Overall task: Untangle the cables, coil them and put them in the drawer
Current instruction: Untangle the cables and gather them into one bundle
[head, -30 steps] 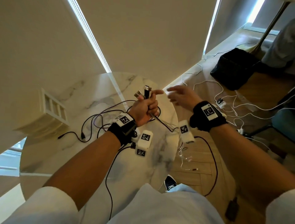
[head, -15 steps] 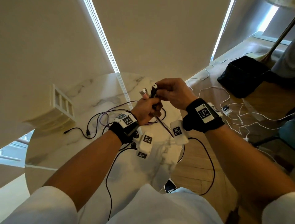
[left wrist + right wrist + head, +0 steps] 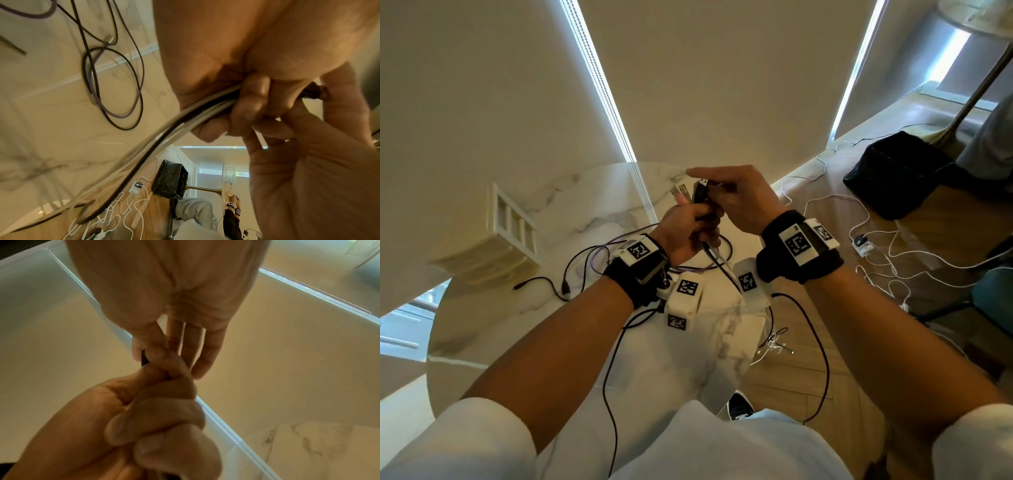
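Note:
Above the round marble table [image 3: 544, 346], my left hand [image 3: 690, 228] grips a bunch of cables in its fist. A silver USB plug [image 3: 681, 192] and a black USB plug [image 3: 701, 189] stick up out of it. My right hand [image 3: 722, 188] pinches the black plug from the right, its other fingers straight. In the left wrist view my left fingers [image 3: 252, 104] curl round white and black cables [image 3: 185, 123] that trail down over the table's edge. The right wrist view shows the black plug [image 3: 143, 359] between my right thumb and fingers. Loose black and purple cables [image 3: 589, 260] lie on the table.
A small white drawer unit [image 3: 512, 236] stands on the table's left. On the wooden floor to the right are a black bag [image 3: 900, 174] and tangled white cables [image 3: 887, 253]. A lamp pole [image 3: 976, 85] rises beyond. Another person [image 3: 195, 211] is nearby.
My right hand, open and apart a second ago, has moved left and taken hold of the black plug above my left fist. The left hand kept its grip on the cables.

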Motion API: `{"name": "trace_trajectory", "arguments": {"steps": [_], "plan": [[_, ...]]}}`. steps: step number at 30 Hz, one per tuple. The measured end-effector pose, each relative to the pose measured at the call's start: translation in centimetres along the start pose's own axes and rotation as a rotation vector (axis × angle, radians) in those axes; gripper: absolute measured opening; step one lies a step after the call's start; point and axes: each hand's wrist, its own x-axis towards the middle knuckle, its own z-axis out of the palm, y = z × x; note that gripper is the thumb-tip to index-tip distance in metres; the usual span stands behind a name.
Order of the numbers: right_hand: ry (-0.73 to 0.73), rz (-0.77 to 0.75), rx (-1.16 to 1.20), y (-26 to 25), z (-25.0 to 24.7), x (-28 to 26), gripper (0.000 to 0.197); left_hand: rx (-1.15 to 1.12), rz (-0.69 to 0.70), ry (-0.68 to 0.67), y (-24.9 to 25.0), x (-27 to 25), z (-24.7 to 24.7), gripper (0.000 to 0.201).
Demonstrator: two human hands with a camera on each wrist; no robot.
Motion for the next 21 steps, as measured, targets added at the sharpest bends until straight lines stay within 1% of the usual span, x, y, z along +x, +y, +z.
{"name": "trace_trajectory", "arguments": {"steps": [2, 5, 7, 10, 12, 13, 14, 15, 16, 17, 19, 20, 21], "plan": [[-0.032, 0.034, -0.034, -0.2, -0.3, 0.1, 0.04, 0.006, 0.008, 0.011, 0.0, 0.2, 0.1, 0.041], [-0.09, 0.029, -0.093, -0.3, -0.6, 0.3, 0.043, 0.046, 0.034, 0.047, 0.0, 0.5, 0.5, 0.028], [-0.135, 0.03, -0.094, -0.4, -0.7, 0.3, 0.046, 0.051, 0.048, 0.054, -0.2, 0.8, 0.6, 0.025], [-0.208, 0.077, -0.006, -0.8, -0.7, 0.3, 0.05, 0.043, 0.057, 0.064, -0.3, 1.0, 0.3, 0.025], [-0.291, 0.121, 0.115, -1.4, 0.1, -0.2, 0.057, -0.049, 0.102, 0.09, -0.1, 1.1, -0.3, 0.012], [-0.328, 0.152, 0.189, -1.3, 0.9, -0.4, 0.063, -0.12, 0.133, 0.122, 0.2, 1.1, -0.8, 0.015], [-0.352, 0.187, 0.252, -1.2, 1.7, -0.5, 0.07, -0.182, 0.169, 0.168, 0.7, 1.0, -1.2, 0.024], [-0.375, 0.228, 0.291, -0.9, 2.7, -0.5, 0.073, -0.251, 0.201, 0.2, 1.3, 0.8, -1.8, 0.038], [-0.403, 0.262, 0.285, -0.5, 3.6, -0.5, 0.072, -0.299, 0.232, 0.212, 2.0, 0.5, -2.6, 0.049], [-0.439, 0.274, 0.239, -0.2, 4.5, -0.3, 0.062, -0.343, 0.266, 0.217, 2.8, 0.0, -3.5, 0.055], [-0.508, 0.24, 0.091, 0.3, 6.2, 0.3, 0.025, -0.413, 0.324, 0.278, 4.1, -1.0, -6.1, 0.06], [-0.522, 0.213, 0.033, 0.5, 6.9, 0.6, 0.018, -0.443, 0.348, 0.302, 4.4, -1.8, -7.4, 0.062], [-0.52, 0.186, -0.029, 1.0, 7.7, 1.0, 0.022, -0.481, 0.365, 0.32, 4.5, -2.5, -8.6, 0.062]]}}
